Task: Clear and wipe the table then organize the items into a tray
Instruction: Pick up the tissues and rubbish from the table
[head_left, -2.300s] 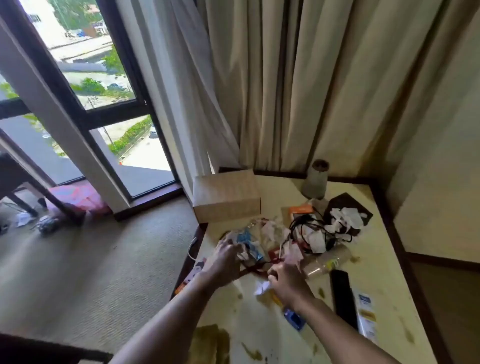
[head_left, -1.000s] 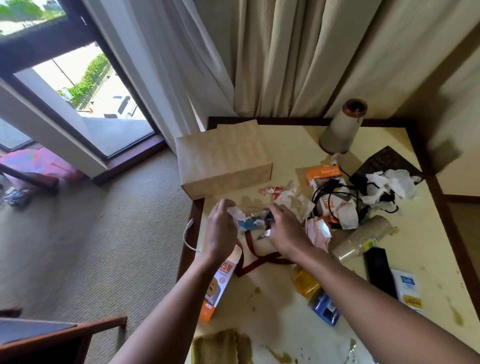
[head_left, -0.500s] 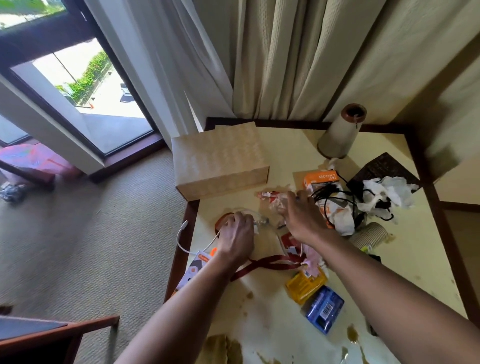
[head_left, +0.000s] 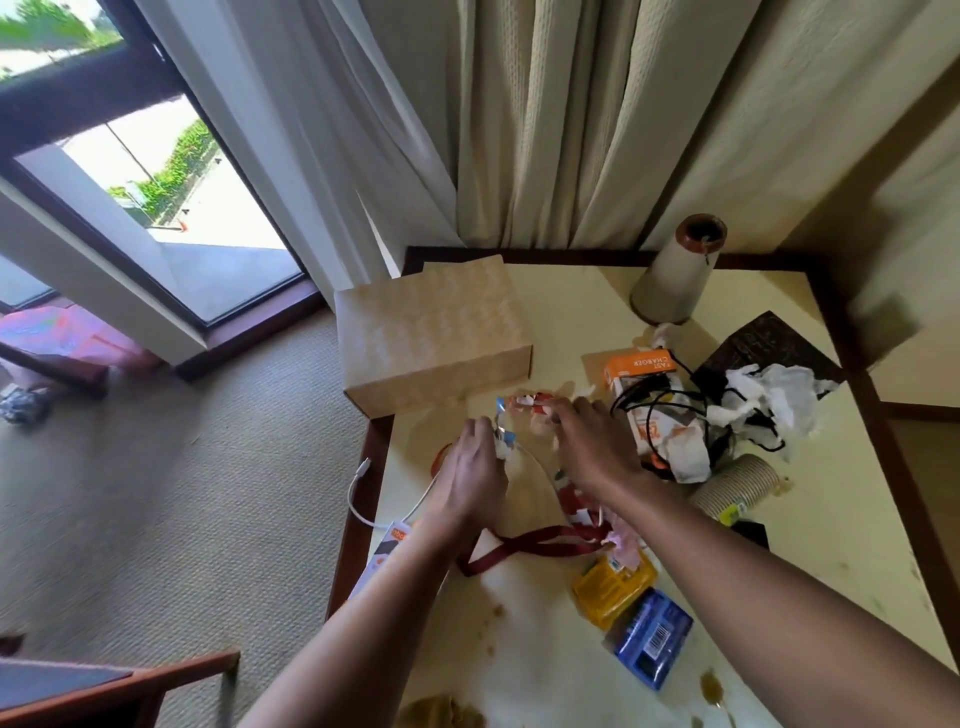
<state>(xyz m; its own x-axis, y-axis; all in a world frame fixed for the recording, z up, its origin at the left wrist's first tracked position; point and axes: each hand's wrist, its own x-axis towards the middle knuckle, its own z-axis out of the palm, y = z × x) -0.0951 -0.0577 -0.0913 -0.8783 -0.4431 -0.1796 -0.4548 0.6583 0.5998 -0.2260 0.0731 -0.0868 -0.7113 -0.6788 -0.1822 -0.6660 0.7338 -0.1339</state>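
- Two forearms, bare and sleeveless along all the length in view.
- Left hand (head_left: 470, 470) bare, wrist uncovered.
- Right hand (head_left: 589, 447) bare likewise, fingers (head_left: 563, 413) smeared by blur, so nails and finer detail unreadable.

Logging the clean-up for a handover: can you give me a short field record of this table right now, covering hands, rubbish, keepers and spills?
left hand: holds wrapper scraps
right hand: at the red-and-white wrapper; grip too blurred to judge
rubbish: crumpled tissue; paper cup lying on its side
keepers: charger box, black cable, maroon strap
table: brown stains, not yet wiped
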